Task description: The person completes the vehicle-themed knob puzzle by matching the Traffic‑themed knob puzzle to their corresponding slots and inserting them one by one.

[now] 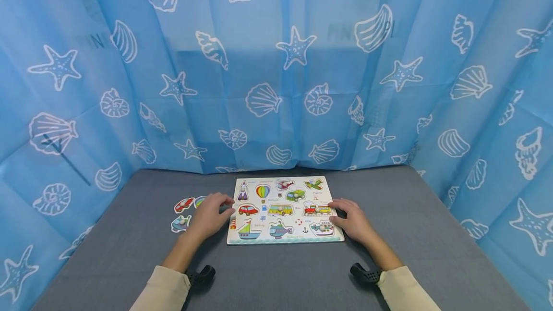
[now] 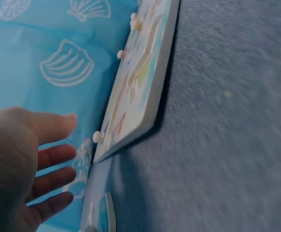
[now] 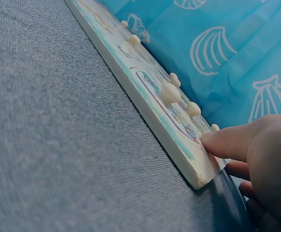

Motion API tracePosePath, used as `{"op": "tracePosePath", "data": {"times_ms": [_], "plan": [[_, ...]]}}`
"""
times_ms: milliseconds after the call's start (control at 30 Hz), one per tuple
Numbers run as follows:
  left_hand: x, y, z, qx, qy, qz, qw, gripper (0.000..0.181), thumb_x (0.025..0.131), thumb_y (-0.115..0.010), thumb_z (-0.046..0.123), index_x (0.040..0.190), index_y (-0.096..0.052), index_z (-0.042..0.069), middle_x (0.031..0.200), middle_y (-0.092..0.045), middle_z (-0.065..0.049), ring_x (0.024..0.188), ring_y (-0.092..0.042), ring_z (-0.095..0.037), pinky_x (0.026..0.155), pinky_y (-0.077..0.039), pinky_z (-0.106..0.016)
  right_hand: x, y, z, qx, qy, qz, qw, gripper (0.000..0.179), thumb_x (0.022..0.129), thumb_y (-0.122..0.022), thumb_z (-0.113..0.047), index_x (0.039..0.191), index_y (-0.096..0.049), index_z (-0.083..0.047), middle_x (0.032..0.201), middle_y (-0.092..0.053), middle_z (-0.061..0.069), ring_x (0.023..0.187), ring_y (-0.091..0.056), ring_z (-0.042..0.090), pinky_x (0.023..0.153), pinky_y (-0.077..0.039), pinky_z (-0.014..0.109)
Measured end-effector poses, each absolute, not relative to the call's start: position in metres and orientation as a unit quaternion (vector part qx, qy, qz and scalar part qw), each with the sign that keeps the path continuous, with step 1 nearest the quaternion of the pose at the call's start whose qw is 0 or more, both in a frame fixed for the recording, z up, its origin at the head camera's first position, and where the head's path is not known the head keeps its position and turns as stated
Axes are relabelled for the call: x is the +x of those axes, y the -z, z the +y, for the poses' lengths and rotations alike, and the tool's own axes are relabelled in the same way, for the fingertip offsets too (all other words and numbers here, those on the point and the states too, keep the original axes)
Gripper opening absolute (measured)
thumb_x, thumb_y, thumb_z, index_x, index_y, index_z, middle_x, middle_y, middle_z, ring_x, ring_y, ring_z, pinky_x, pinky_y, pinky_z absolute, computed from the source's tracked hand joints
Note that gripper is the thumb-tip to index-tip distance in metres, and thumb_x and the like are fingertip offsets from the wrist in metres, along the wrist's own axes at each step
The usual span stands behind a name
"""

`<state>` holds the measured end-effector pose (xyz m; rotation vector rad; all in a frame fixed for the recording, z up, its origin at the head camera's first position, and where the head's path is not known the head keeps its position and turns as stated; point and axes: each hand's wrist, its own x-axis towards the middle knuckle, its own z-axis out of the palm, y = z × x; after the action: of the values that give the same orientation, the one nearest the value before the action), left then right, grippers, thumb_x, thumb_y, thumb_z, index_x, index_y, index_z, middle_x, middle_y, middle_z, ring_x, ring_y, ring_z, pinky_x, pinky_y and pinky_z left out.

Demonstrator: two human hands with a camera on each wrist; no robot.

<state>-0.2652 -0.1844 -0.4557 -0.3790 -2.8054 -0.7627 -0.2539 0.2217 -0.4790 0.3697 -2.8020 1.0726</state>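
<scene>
A wooden peg puzzle board [image 1: 285,242] with vehicle pictures lies flat on the grey table. Just off its left edge is my left hand [image 1: 210,216], fingers loosely spread and holding nothing; the left wrist view shows a gap between thumb and board. My right hand [image 1: 352,220] rests at the right edge, relaxed. In the right wrist view its thumb [image 3: 227,141] touches the board's top near the corner, while the other fingers hang beside the edge, partly hidden. White pegs [image 3: 170,93] rise from the pieces in the board.
Left of my left hand lie a red vehicle piece [image 1: 184,205], a blue-grey submarine-like piece [image 1: 180,223] and a striped round piece [image 1: 199,201], partly covered by the hand. Behind the grey table [image 1: 276,277] hangs a blue curtain [image 1: 276,61] with shells and starfish.
</scene>
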Motion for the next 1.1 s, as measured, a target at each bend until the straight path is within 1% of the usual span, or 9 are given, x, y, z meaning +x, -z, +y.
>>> {"op": "tracePosePath", "data": {"times_ms": [200, 333, 567, 667, 867, 933, 1033, 1100], "plan": [[-0.255, 0.460, -0.195, -0.132, 0.254, -0.952, 0.106, 0.020, 0.086, -0.075, 0.021, 0.104, -0.070, 0.016, 0.093, -0.062, 0.006, 0.087, -0.058, -0.014, 0.076, -0.050, -0.039, -0.255, 0.480, 0.222, 0.123, -0.352, -0.926, 0.060, 0.035, 0.088, -0.070, -0.008, 0.121, -0.066, -0.001, 0.133, -0.055, 0.023, 0.131, -0.037, 0.045, 0.105, -0.027, 0.062], [-0.250, 0.462, -0.202, -0.141, 0.242, -0.954, 0.111, 0.020, 0.086, -0.076, 0.021, 0.104, -0.070, 0.016, 0.096, -0.063, 0.005, 0.088, -0.059, -0.014, 0.077, -0.050, -0.039, -0.255, 0.481, 0.224, 0.128, -0.354, -0.924, 0.065, 0.035, 0.087, -0.071, -0.008, 0.121, -0.066, 0.000, 0.132, -0.055, 0.023, 0.130, -0.037, 0.045, 0.105, -0.027, 0.062], [-0.245, 0.467, -0.216, -0.153, 0.222, -0.952, 0.145, 0.020, 0.082, -0.079, 0.016, 0.101, -0.071, 0.014, 0.094, -0.064, 0.003, 0.086, -0.060, -0.015, 0.075, -0.051, -0.040, -0.257, 0.483, 0.224, 0.133, -0.359, -0.921, 0.071, 0.035, 0.086, -0.071, -0.007, 0.119, -0.066, 0.001, 0.131, -0.056, 0.023, 0.129, -0.038, 0.046, 0.104, -0.027, 0.062], [-0.244, 0.467, -0.220, -0.157, 0.215, -0.952, 0.152, 0.021, 0.080, -0.080, 0.015, 0.099, -0.071, 0.013, 0.093, -0.065, 0.001, 0.087, -0.061, -0.017, 0.076, -0.051, -0.042, -0.256, 0.483, 0.224, 0.130, -0.361, -0.921, 0.070, 0.035, 0.086, -0.072, -0.008, 0.119, -0.066, 0.001, 0.131, -0.057, 0.023, 0.130, -0.038, 0.045, 0.105, -0.027, 0.062], [-0.243, 0.466, -0.232, -0.144, 0.207, -0.961, 0.114, 0.023, 0.079, -0.081, 0.018, 0.099, -0.071, 0.014, 0.095, -0.063, 0.003, 0.088, -0.058, -0.017, 0.077, -0.050, -0.043, -0.256, 0.481, 0.224, 0.133, -0.357, -0.922, 0.068, 0.035, 0.086, -0.071, -0.007, 0.120, -0.066, 0.001, 0.131, -0.056, 0.023, 0.129, -0.038, 0.046, 0.104, -0.027, 0.062], [-0.243, 0.466, -0.236, -0.140, 0.200, -0.964, 0.101, 0.023, 0.079, -0.081, 0.019, 0.100, -0.071, 0.014, 0.098, -0.063, 0.002, 0.091, -0.058, -0.018, 0.080, -0.049, -0.044, -0.256, 0.481, 0.224, 0.134, -0.354, -0.923, 0.068, 0.034, 0.087, -0.071, -0.007, 0.120, -0.066, 0.001, 0.131, -0.056, 0.024, 0.129, -0.038, 0.046, 0.104, -0.028, 0.063], [-0.243, 0.466, -0.241, -0.142, 0.192, -0.966, 0.096, 0.024, 0.080, -0.080, 0.020, 0.101, -0.072, 0.013, 0.103, -0.064, -0.001, 0.097, -0.059, -0.022, 0.085, -0.048, -0.047, -0.256, 0.481, 0.224, 0.135, -0.352, -0.924, 0.067, 0.035, 0.087, -0.071, -0.007, 0.120, -0.066, 0.001, 0.132, -0.055, 0.024, 0.129, -0.038, 0.046, 0.104, -0.028, 0.063], [-0.243, 0.465, -0.244, -0.141, 0.187, -0.967, 0.096, 0.024, 0.080, -0.080, 0.020, 0.101, -0.072, 0.013, 0.103, -0.065, -0.002, 0.098, -0.059, -0.023, 0.086, -0.048, -0.049, -0.257, 0.481, 0.224, 0.136, -0.352, -0.924, 0.067, 0.035, 0.087, -0.071, -0.008, 0.120, -0.066, 0.000, 0.132, -0.055, 0.024, 0.129, -0.038, 0.046, 0.103, -0.028, 0.063]]}}
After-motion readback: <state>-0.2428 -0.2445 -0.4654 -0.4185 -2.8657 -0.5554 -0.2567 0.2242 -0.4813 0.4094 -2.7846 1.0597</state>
